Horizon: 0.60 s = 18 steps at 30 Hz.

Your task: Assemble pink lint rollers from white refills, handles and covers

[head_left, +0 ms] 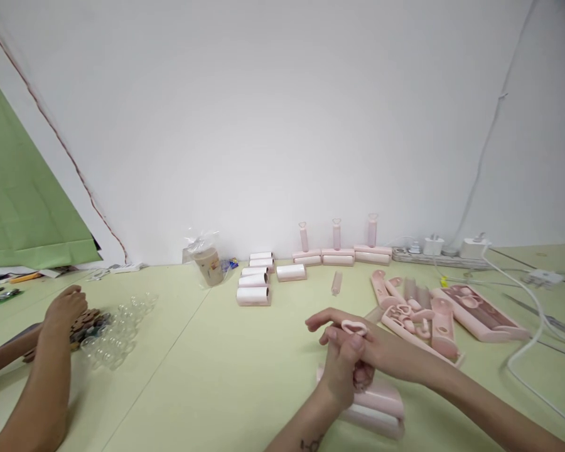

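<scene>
My left hand (339, 367) and my right hand (379, 345) meet over the front of the table, both closed around one small piece. Its pink heart-shaped loop (355, 327) sticks up between the fingers, while the rest of it is hidden in the grip. The right index finger reaches out to the left. Just below the hands lies a pink lint roller head (379, 402) with a white roll along its front, partly covered by the left hand. To the right, an open pink case (419, 336) holds several small pink parts, some heart-shaped.
Finished-looking pink rollers (338, 256) stand along the wall with upright handles. White rolls (254, 295) lie left of them, near a bagged cup (209, 267). A power strip (414, 254) and white cable (541, 314) lie right. Another person's arm (51, 364) works beside clear plastic pieces (117, 329).
</scene>
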Each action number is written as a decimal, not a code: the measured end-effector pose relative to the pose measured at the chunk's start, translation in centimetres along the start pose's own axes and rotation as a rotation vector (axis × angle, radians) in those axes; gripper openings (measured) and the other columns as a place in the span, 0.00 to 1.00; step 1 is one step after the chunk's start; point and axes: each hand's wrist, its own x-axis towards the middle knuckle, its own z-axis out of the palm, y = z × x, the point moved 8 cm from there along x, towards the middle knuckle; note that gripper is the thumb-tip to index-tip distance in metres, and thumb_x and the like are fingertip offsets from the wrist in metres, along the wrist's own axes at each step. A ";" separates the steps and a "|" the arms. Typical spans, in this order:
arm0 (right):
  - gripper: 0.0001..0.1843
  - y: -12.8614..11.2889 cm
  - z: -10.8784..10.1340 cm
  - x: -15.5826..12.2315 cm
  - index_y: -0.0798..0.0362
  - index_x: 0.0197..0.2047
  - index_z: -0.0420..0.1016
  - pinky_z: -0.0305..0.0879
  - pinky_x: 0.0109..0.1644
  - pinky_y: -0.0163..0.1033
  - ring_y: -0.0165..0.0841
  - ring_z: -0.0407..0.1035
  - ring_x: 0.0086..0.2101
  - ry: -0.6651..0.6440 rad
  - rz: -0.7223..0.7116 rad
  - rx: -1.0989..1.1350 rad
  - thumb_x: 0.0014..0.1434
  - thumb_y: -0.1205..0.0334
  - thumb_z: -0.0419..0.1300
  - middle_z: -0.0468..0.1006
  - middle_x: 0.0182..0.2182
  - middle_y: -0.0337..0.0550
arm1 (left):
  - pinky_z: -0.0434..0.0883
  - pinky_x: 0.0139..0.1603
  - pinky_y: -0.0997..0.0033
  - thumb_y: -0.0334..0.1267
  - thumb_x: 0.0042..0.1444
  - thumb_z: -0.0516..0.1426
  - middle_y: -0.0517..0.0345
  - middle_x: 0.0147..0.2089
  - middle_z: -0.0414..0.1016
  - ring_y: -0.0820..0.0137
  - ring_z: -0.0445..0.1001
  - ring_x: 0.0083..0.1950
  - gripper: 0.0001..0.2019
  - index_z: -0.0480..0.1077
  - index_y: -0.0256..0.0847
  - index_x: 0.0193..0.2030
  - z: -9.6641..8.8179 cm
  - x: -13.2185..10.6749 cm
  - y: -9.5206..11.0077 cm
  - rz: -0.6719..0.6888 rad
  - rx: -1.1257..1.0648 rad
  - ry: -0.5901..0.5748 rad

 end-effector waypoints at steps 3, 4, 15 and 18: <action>0.24 0.4 -0.1 -0.1 0.48 0.46 0.64 0.62 0.18 0.32 0.27 0.65 0.18 -0.040 0.012 0.071 0.56 0.40 0.44 0.73 0.31 0.41 | 0.38 0.07 0.79 0.71 0.29 0.53 0.70 0.06 0.45 0.83 0.41 0.06 0.31 0.56 0.40 0.15 0.3 0.3 0.0 0.019 -0.003 -0.071; 0.25 -0.1 -0.3 -0.3 0.49 0.45 0.65 0.63 0.21 0.33 0.29 0.67 0.21 -0.024 -0.042 0.046 0.56 0.39 0.45 0.73 0.30 0.41 | 0.39 0.07 0.79 0.73 0.27 0.50 0.70 0.05 0.44 0.84 0.41 0.06 0.33 0.55 0.40 0.14 0.4 0.3 0.0 0.021 -0.007 -0.082; 0.14 -3.0 -1.3 -1.1 0.50 0.45 0.69 0.60 0.49 0.42 0.38 0.64 0.46 0.048 -0.296 -0.186 0.56 0.56 0.54 0.69 0.45 0.44 | 0.41 0.05 0.81 0.73 0.32 0.48 0.70 0.06 0.45 0.84 0.42 0.06 0.33 0.53 0.40 0.12 0.3 0.3 0.2 0.073 -0.020 -0.091; 0.14 -4.2 -1.4 0.1 0.50 0.46 0.69 0.56 0.53 0.41 0.37 0.61 0.49 0.012 -0.355 -0.211 0.55 0.60 0.55 0.68 0.47 0.44 | 0.39 0.05 0.81 0.76 0.29 0.45 0.69 0.05 0.44 0.84 0.42 0.06 0.35 0.52 0.40 0.09 -0.4 0.2 -0.4 0.078 0.049 -0.010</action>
